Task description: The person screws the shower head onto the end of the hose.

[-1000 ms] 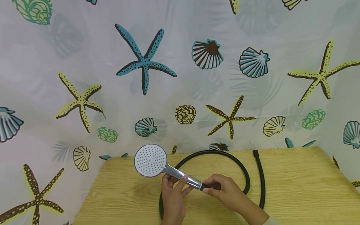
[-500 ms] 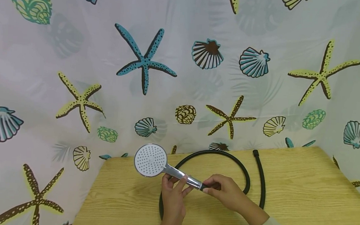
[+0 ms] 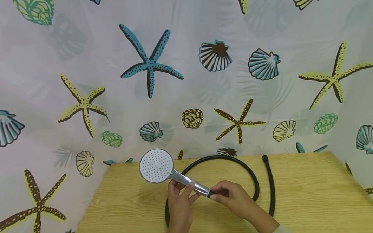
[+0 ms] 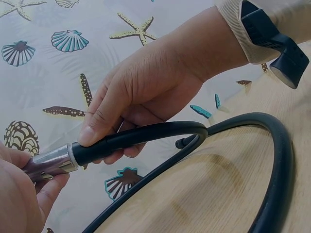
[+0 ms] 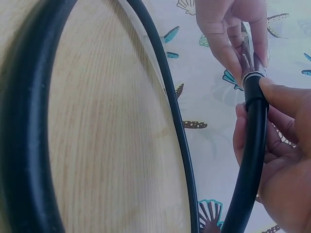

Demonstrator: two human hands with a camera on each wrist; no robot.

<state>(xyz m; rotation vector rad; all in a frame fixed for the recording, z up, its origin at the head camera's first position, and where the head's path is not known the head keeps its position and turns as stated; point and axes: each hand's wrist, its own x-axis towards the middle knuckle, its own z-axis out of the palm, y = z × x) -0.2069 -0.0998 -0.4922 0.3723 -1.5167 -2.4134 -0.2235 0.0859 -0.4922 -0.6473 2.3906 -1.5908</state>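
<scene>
Leftmost, up and away from the left fingers, the round end of the shower head (image 3: 156, 166) turns its dotted white face back toward the person. From there its long axis slants down to the right, the chrome handle (image 3: 180, 178) running past the left fingers to the right ones. The left hand (image 3: 179, 206) grips that handle partway along, from below. Just right of those fingers the handle's lower end meets, in line, a black hose (image 3: 272, 189); the right hand (image 3: 234, 200) pinches it there between thumb and fingers. Well beyond the right fingers, on the table (image 3: 318, 193), a free end (image 3: 265, 158) of hose points toward the patterned sheet (image 3: 191, 81).
</scene>
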